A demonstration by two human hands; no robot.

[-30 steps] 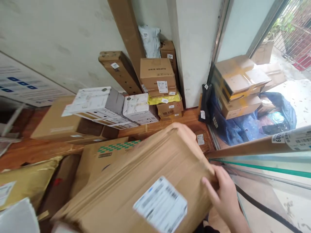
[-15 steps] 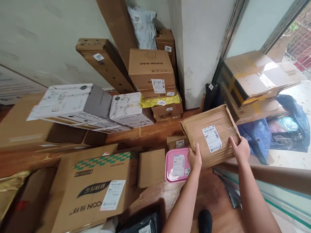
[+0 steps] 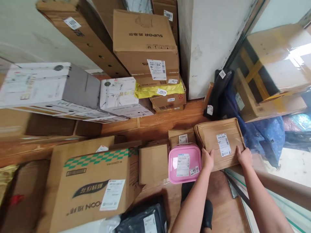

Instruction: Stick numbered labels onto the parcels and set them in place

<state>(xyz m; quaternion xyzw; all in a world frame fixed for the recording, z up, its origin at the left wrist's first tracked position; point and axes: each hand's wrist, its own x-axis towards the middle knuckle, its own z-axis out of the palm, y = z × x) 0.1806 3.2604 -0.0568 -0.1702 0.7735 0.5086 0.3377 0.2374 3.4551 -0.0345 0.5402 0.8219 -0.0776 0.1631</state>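
A brown cardboard box [image 3: 209,136] with a white shipping label [image 3: 223,144] is gripped from both sides. My left hand [image 3: 207,160] holds its near left corner, thumb on top. On its right edge, my right hand [image 3: 244,157] is closed the same way, fingers hidden beneath. Just left of the box, close to my left hand, stands a pink lidded container [image 3: 173,161] with a label and a 4010 sticker. Behind that container is a small carton [image 3: 173,139], partly covered. Whether the held box touches the floor I cannot tell.
A SUPOR carton [image 3: 145,32] tops a stack over a yellow parcel [image 3: 143,90]. White cartons [image 3: 82,87] stand left of it. A large carton [image 3: 92,174] and a black parcel [image 3: 136,216] lie nearer. On the right, a glass panel [image 3: 262,194] borders the walkway; taped boxes [image 3: 267,55] show behind.
Both hands have brought the cardboard box down and to the right, beside the pink container. The box now lies flatter, and the view has shifted downward and closer.
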